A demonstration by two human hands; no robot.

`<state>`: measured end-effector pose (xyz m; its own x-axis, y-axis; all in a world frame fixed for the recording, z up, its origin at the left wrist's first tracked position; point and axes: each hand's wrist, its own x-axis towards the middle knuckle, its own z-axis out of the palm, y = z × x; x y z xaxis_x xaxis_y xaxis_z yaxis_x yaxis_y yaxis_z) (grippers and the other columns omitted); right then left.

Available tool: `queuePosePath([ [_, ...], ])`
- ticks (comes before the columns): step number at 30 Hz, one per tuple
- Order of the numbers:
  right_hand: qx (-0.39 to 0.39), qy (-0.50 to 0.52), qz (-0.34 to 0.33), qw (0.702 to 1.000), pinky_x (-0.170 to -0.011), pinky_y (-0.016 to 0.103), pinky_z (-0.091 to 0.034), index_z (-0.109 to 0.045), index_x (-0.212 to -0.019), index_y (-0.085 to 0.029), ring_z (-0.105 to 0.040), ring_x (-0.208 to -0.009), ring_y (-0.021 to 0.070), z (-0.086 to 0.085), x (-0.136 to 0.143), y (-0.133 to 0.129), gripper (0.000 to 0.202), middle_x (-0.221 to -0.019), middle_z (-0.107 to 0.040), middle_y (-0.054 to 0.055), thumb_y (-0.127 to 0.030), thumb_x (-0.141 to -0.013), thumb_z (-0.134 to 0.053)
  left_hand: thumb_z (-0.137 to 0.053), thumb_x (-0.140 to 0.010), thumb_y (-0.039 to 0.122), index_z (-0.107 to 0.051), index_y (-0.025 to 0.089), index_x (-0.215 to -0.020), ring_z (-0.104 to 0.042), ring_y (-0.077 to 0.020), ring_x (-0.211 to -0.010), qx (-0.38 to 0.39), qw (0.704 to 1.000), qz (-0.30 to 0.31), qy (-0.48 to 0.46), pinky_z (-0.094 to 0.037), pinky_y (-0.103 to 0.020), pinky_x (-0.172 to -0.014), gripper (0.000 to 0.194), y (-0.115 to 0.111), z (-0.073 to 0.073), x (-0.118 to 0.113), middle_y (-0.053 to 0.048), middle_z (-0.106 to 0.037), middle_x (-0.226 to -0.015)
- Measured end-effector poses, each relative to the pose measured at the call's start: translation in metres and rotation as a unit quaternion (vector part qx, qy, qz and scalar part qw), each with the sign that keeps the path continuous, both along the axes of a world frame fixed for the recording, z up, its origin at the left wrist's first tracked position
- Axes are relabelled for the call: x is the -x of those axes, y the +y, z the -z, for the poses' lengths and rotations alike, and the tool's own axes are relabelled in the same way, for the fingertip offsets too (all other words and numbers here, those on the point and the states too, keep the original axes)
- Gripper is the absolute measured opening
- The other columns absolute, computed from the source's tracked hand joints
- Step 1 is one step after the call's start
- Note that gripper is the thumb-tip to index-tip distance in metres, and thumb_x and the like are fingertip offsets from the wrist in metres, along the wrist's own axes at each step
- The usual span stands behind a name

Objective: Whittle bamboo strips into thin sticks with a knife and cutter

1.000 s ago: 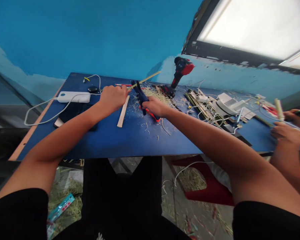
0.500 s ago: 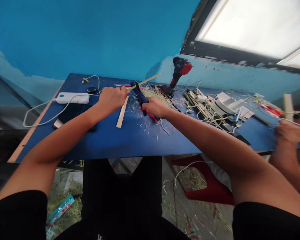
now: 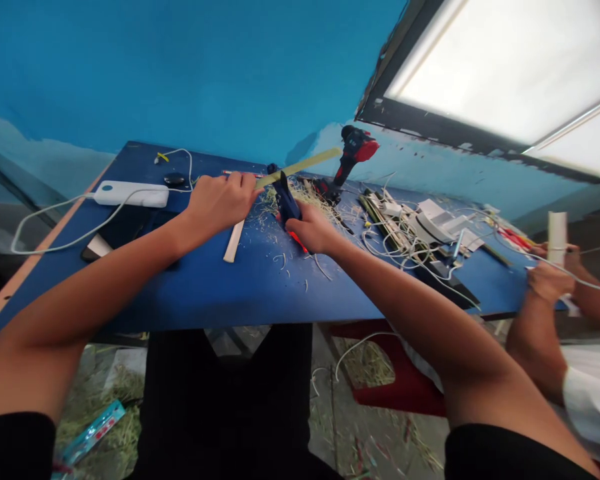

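My left hand (image 3: pixel 225 200) is closed on the near end of a thin, pale bamboo strip (image 3: pixel 313 161). The strip slants up to the right and passes the head of a dark blue hand tool (image 3: pixel 287 198), whose exact kind I cannot make out. My right hand (image 3: pixel 313 228) is wrapped around that tool's handle. Below my left hand lies a flat pale wooden slat (image 3: pixel 235 241) on the blue table (image 3: pixel 260 293). Curly shavings (image 3: pixel 310 193) are heaped behind the tool, and a red-orange object (image 3: pixel 297 240) shows partly under my right hand.
A red-and-black cordless drill (image 3: pixel 353 157) stands near the wall. To its right lie tangled white cables (image 3: pixel 405 247) and bamboo pieces. A white power strip (image 3: pixel 131 195) is on the left. At far right, a co-worker's hands (image 3: pixel 553 277) hold a pale piece (image 3: pixel 557 239).
The view has shifted slightly to the right. The strip has turned so its broad face shows more, and both hands keep their grip. The co-worker's arms show more.
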<state>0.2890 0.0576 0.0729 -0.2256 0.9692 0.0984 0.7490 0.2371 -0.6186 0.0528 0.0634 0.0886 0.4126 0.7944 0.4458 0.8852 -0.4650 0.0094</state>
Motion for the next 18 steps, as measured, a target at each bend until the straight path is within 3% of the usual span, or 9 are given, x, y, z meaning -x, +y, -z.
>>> queuePosePath([
  [5, -0.084, 0.007, -0.015, 0.996, -0.091, 0.047, -0.050, -0.064, -0.106, -0.024, -0.068, -0.099, 0.0308, 0.004, -0.002, -0.011, 0.032, -0.107, -0.075, 0.010, -0.030, -0.075, -0.057, -0.024, -0.111, 0.054, -0.075, 0.019, -0.128, -0.074, -0.0366, -0.100, -0.001, 0.999, 0.026, -0.023, -0.049, -0.043, -0.076, 0.064, -0.010, -0.009, 0.002, -0.023, -0.074, -0.105],
  [12, -0.199, 0.059, -0.049, 0.977, -0.103, 0.053, -0.051, -0.063, -0.124, -0.024, -0.068, -0.113, 0.0332, 0.024, -0.006, -0.015, 0.049, -0.121, -0.073, 0.012, -0.029, -0.076, -0.056, -0.026, -0.109, 0.059, -0.066, 0.022, -0.154, -0.074, -0.0370, -0.097, 0.028, 0.997, 0.059, -0.041, -0.050, -0.046, -0.078, 0.070, -0.022, -0.022, -0.002, -0.020, -0.072, -0.097],
  [18, -0.213, 0.054, -0.030, 0.975, -0.106, 0.060, -0.050, -0.061, -0.135, -0.027, -0.066, -0.118, 0.0366, 0.045, -0.010, -0.009, 0.058, -0.125, -0.072, 0.012, -0.031, -0.077, -0.057, -0.026, -0.108, 0.061, -0.060, 0.023, -0.161, -0.074, -0.0348, -0.089, 0.045, 0.997, 0.061, -0.034, -0.050, -0.048, -0.078, 0.074, -0.024, -0.020, -0.007, -0.015, -0.066, -0.084],
])
